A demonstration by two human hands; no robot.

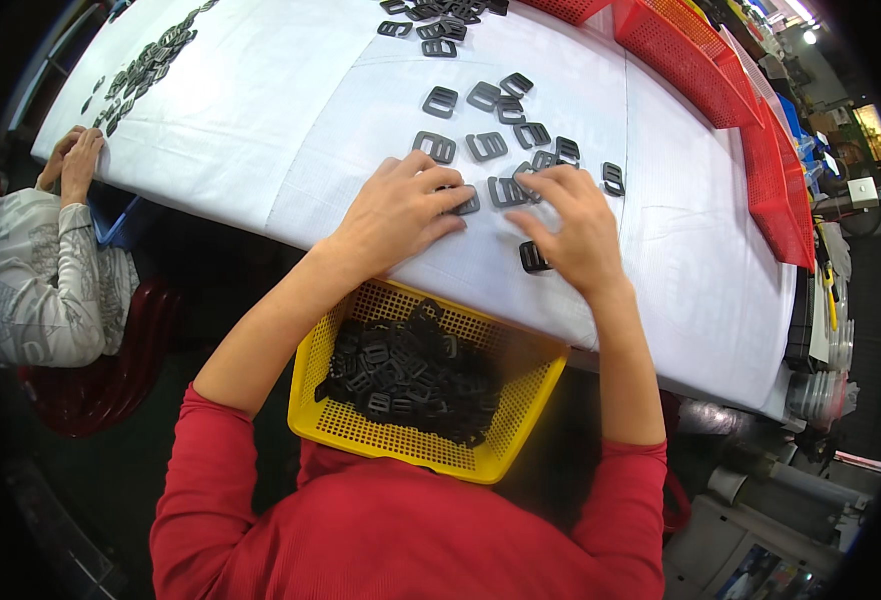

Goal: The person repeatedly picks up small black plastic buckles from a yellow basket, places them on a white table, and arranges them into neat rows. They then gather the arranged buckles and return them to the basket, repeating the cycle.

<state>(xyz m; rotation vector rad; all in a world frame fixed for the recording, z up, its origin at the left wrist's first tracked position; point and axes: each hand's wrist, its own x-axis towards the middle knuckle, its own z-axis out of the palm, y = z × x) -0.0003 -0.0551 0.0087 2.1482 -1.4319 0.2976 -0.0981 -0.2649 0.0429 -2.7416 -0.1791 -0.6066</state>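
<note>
Over the near part of the white-covered table (310, 165), my left hand (397, 212) has its fingers bent and apart, the fingertips touching a black plastic strap buckle (470, 201). To its right, my right hand (578, 228) is spread, thumb away from the fingers, reaching over another black buckle (506, 192). Its fingers partly cover buckles beyond it. One buckle (533, 257) lies just below the right thumb. More loose buckles, among them one at the left (434, 147) and one at the right (613, 179), lie scattered around both hands.
Below the table edge, between my forearms, a yellow perforated basket (310, 385) holds many black buckles. Red baskets (775, 190) line the table's right side. Buckle piles lie at the far middle (445, 20) and far left (150, 65), where another person's hands (78, 160) rest.
</note>
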